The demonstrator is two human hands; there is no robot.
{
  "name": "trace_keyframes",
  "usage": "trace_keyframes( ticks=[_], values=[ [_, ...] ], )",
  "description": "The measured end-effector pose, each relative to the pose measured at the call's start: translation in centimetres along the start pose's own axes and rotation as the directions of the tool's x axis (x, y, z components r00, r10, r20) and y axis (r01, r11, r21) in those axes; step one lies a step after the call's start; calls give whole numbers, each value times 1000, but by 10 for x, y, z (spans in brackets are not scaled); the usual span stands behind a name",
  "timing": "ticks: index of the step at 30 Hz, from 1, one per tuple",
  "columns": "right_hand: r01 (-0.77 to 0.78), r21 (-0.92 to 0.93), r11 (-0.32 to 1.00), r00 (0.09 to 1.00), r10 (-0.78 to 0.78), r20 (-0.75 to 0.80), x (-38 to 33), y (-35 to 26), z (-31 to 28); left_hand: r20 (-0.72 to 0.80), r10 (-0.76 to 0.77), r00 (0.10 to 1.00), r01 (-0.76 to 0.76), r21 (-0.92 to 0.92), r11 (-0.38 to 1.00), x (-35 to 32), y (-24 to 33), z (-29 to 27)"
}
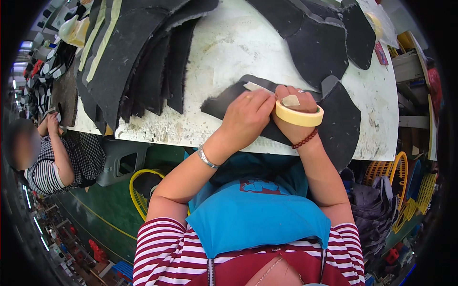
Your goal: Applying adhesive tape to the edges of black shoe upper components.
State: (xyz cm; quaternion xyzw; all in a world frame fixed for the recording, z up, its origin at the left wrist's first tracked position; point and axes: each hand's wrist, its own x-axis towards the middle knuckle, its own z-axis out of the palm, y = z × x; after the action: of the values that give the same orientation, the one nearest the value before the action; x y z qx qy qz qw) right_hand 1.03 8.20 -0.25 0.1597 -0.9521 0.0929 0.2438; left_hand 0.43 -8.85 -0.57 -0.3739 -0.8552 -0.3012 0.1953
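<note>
My left hand (248,117) is closed, its thumb and fingers pinched at a pale strip of masking tape (256,87) lying on a black sheet piece (222,100). Right beside it is my right hand (290,126), fingers curled down over the same piece and nearly touching the left. A cream roll of masking tape (312,119) sits around or against the right hand; which of these, I cannot tell. Its loose end (290,100) stands up near the knuckles. The fingertips of both hands are partly hidden. Another dark piece with a stitched-looking edge (341,112) shows right of my hands.
The white worktable (219,52) carries a fanned stack of black pieces (129,52) at left, some with tape strips, and more black pieces (317,47) at far right. Yellow baskets (138,190) stand below. A co-worker (64,157) sits at left beside a grey stool (121,162).
</note>
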Motion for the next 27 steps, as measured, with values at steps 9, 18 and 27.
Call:
trace_keyframes(
  ticks=[9, 18, 27],
  values=[
    [-227, 745, 627, 956, 289, 48, -7, 7, -8, 37, -41, 998, 39, 63, 997, -22, 4, 8],
    [59, 174, 983, 998, -62, 15, -16, 79, -35, 23, -61, 998, 58, 112, 992, -26, 9, 11],
    [54, 63, 997, 998, -56, 37, -25, 71, -26, 164, -95, 982, 69, 159, 985, -13, 16, -3]
  ],
)
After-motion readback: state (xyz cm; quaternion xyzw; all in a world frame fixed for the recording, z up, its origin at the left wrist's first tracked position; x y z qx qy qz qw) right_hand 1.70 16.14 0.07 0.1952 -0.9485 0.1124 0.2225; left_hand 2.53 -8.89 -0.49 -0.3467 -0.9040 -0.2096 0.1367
